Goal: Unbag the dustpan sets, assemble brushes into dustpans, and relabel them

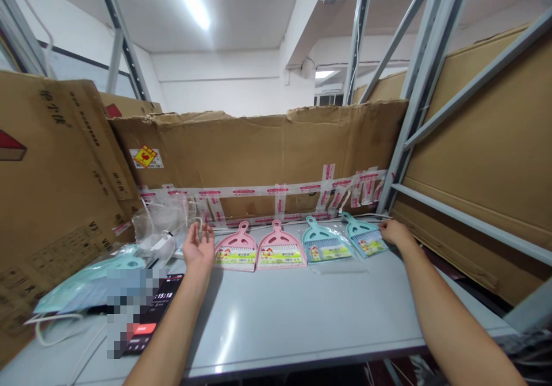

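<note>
Pink dustpan [236, 248] just beside left fingers [206, 235]; teal dustpan [365, 236] by right fingers [385, 226]

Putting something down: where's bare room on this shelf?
Bare grey shelf lies in front of the pink and teal dustpans, between your left forearm and right forearm. It's crowded along the dustpan row and at far left, around the phone and clear plastic bags.

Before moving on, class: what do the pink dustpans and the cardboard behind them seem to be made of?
The pink dustpans look like smooth moulded plastic, from their even sheen. The cardboard looks like matte brown corrugated board, its top edge torn.
</note>
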A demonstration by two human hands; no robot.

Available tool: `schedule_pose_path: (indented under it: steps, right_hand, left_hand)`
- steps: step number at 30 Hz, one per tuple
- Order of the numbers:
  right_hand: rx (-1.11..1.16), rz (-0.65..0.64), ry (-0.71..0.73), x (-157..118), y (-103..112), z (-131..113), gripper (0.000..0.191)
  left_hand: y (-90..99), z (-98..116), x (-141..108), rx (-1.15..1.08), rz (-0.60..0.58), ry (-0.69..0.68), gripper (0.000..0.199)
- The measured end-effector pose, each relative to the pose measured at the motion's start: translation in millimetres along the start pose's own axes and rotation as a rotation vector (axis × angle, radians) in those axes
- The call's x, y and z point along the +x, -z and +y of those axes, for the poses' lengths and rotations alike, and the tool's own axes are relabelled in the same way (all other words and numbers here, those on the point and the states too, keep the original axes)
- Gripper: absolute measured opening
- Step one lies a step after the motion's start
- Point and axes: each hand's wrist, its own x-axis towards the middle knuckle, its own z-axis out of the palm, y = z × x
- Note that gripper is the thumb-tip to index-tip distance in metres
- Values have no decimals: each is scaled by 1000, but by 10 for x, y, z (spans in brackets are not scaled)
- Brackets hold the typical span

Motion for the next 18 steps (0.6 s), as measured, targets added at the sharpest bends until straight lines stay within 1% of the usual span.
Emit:
schedule_pose_path:
  steps: [3, 5, 6, 9, 11, 14, 18]
  right_hand:
    - [-15, -55, -16, -1, 10, -13, 24]
    - [-19, -63, -20, -4, 25, -17, 25]
    - [-22, -59, -22, -6, 36, -18, 26]
    - [-26, -32, -31, -5, 84, -11, 27]
    - [-25, -10, -37, -2, 129, -2, 29]
    - [-21, 25, -47, 5, 214, 20, 33]
    - [-15, 75, -70, 4, 338, 66, 34]
  left_hand:
    - [-19, -36, -25, 41, -30, -29, 7]
    - [-41, -89, -88, 118, -90, -67, 10]
    - [-52, -124, -133, 177, -136, -91, 16]
    - [-77, -242, -302, 391, -290, -157, 38]
    - [-83, -311, -413, 536, -365, -167, 47]
    - [-75, -374, -522, 724, -443, -204, 52]
    - [-55, -402, -544, 877, -499, -281, 52]
